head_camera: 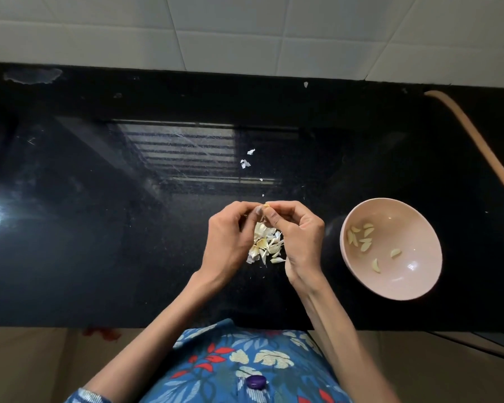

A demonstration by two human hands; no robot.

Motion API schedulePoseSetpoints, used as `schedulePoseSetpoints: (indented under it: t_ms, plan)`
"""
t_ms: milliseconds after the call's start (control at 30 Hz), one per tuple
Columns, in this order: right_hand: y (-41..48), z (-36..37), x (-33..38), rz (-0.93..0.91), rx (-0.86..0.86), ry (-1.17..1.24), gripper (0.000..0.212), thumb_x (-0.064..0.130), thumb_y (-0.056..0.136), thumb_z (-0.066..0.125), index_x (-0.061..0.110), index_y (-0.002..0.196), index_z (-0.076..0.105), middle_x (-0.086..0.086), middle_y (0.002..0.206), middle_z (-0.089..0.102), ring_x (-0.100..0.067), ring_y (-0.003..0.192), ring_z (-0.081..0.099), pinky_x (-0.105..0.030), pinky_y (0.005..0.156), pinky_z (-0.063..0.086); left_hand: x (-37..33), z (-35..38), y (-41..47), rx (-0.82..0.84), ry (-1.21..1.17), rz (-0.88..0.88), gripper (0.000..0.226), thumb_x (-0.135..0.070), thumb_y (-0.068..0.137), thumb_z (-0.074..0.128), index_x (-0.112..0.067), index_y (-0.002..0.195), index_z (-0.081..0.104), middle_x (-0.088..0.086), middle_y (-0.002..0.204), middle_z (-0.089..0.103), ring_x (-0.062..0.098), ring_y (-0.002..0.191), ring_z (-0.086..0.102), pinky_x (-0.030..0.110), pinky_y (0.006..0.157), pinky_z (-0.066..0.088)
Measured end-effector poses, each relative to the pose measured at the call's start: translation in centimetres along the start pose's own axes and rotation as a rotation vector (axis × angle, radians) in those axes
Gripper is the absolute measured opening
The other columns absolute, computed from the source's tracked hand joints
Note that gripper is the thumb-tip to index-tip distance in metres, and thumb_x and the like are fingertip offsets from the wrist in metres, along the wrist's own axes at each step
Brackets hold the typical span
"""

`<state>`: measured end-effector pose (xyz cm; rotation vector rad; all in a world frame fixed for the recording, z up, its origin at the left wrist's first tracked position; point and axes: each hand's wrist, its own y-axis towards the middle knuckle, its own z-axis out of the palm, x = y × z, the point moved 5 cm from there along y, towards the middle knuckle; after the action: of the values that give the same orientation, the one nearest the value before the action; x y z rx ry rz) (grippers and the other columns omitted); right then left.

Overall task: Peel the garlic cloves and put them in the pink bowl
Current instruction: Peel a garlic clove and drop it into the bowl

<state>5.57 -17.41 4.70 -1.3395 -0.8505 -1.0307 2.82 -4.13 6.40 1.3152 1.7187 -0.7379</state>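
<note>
Two hands: the left hand [227, 237] and the right hand [298, 234] meet fingertip to fingertip above the counter [128, 228], fingers curled, both pinching one garlic clove [266, 205].
Clove in the pinch: only a yellowish sliver shows between the fingertips, so I cannot tell how much skin is on it.
Finished cloves: about eight peeled cloves [361, 237] lie in the pink bowl [410, 228], which stands to the right of the right hand, near it but apart.
Skin pile [266, 242]: it lies directly under the hands.
Risk, slip: a small clove held only at the tips may pop out when a nail pulls hard.
Risk, loss: if dropped, it would likely land in the pale skins and be hard to spot.
Risk, dirty bowl: skin stuck to the fingers may ride over with the clove.
Risk, nudge: a careless reach across could knock the bowl.
Stray flakes [245, 163]: papery bits lie farther back, and a draught may scatter more.
</note>
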Motion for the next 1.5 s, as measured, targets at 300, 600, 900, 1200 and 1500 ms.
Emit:
schedulePoseSetpoints:
  t_ms: [300,600,900,1200,1500]
  plan:
    - [-1.4,-4.0,-1.4,0.144,0.089,-0.062,0.015,-0.005,0.076,0.079,-0.003,0.087,0.070,-0.021,0.080,0.074,-0.027,0.071,0.070,-0.032,0.068,0.059,5.9,-3.2,-0.6,0.123,-0.196,-0.464,0.025,-0.017,0.101,0.054,-0.035,0.103,0.072,-0.009,0.100,0.076,0.003,0.102,0.070,0.038,0.104,0.051]
    - [-4.0,-3.6,-4.9,0.126,0.250,-0.583,0.019,0.010,0.068,0.089,0.023,0.079,0.081,0.013,0.074,0.075,0.001,0.071,0.068,-0.026,0.079,0.057,5.2,-3.4,-0.6,0.106,-0.211,-0.371,0.023,-0.017,0.101,0.056,-0.031,0.103,0.074,-0.010,0.096,0.077,0.003,0.098,0.071,0.034,0.097,0.055]
    - [-4.2,-2.1,-5.1,0.039,0.255,-0.812,0.012,0.002,0.079,0.079,0.013,0.085,0.081,0.006,0.079,0.075,-0.003,0.071,0.070,-0.030,0.077,0.060,4.6,-3.5,-0.7,0.129,-0.269,-0.348,0.020,-0.015,0.101,0.055,-0.019,0.110,0.073,-0.004,0.096,0.076,0.003,0.094,0.072,0.021,0.088,0.056]
    - [-4.3,-0.1,-4.7,0.110,0.214,-1.079,0.006,0.004,0.082,0.067,0.008,0.079,0.069,-0.005,0.082,0.073,-0.025,0.084,0.064,-0.028,0.068,0.038,4.9,-3.0,-0.2,0.135,-0.326,-0.357,0.021,-0.015,0.102,0.054,-0.018,0.111,0.073,-0.002,0.096,0.077,0.011,0.093,0.073,0.029,0.089,0.057]
    - [-3.6,0.7,-4.0,0.181,0.170,-1.147,0.025,-0.005,0.069,0.052,0.018,0.058,0.053,-0.006,0.071,0.067,-0.023,0.067,0.055,-0.026,0.062,0.035,5.4,-2.8,0.1,0.111,-0.370,-0.369,0.022,-0.014,0.102,0.053,-0.015,0.113,0.072,-0.001,0.096,0.077,0.011,0.096,0.072,0.030,0.091,0.057]
